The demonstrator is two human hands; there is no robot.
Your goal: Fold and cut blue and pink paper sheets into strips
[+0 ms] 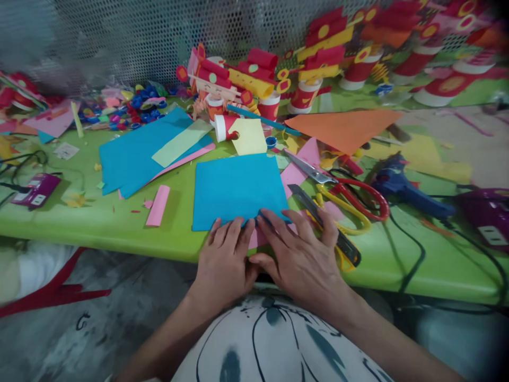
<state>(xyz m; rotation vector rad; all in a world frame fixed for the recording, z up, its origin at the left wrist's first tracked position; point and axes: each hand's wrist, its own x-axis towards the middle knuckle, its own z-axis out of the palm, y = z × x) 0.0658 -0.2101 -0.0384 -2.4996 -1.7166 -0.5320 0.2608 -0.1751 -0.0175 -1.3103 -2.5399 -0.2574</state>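
Note:
A blue craft sheet (238,185) lies at the table's front edge, directly before me. My left hand (225,252) has its fingertips on the near edge of the sheet, left of centre. Beside it, my right hand (300,246) presses the same edge with its fingers bent over it. The near edge looks slightly curled under the fingertips, and the thumbs come close together below it. A black utility knife (345,246) and scissors (353,199) with red and yellow handles lie by my right hand. Pink scraps (258,239) show partly beneath the hands.
More blue sheets (143,151), a pale green strip (183,143) and a small pink roll (158,206) lie to the left. Rightward are an orange sheet (345,127), a blue glue gun (409,185) and trailing cords. Red paper-cup figures (306,95) line the back.

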